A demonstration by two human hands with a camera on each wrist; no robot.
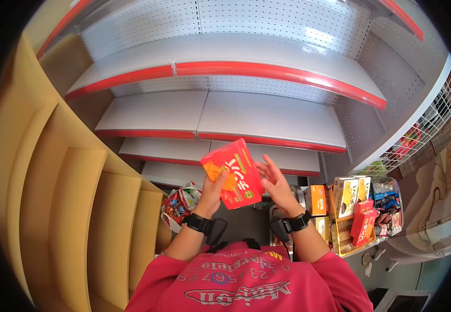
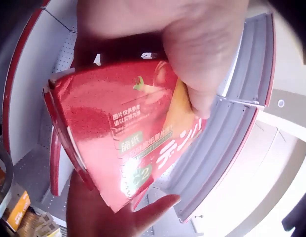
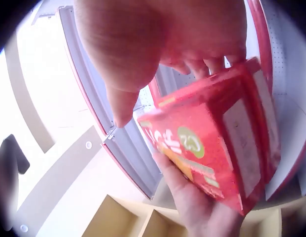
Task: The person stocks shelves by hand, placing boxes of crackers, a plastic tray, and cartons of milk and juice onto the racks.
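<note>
A red snack box [image 1: 242,179] with white Japanese lettering and an orange patch is held up in front of the chest, tilted. My left hand [image 1: 210,196] grips it from the left, thumb across the printed front [image 2: 108,108]. In the right wrist view, a second red box [image 3: 265,118] with its own pale side panel shows pressed against the back of the lettered one. Beside the right edge is my right hand [image 1: 279,191], fingers extended and thumb apart; its fingertips reach the box's edge in the right wrist view.
Ahead stands a grey shelf unit [image 1: 267,119] with red front strips. Tan wooden shelving [image 1: 80,208] rises on the left. A yellow basket [image 1: 345,231] at right holds red boxes [image 1: 363,226] and white boxes [image 1: 346,196]. Colourful packets [image 1: 178,205] lie in a bag at lower left.
</note>
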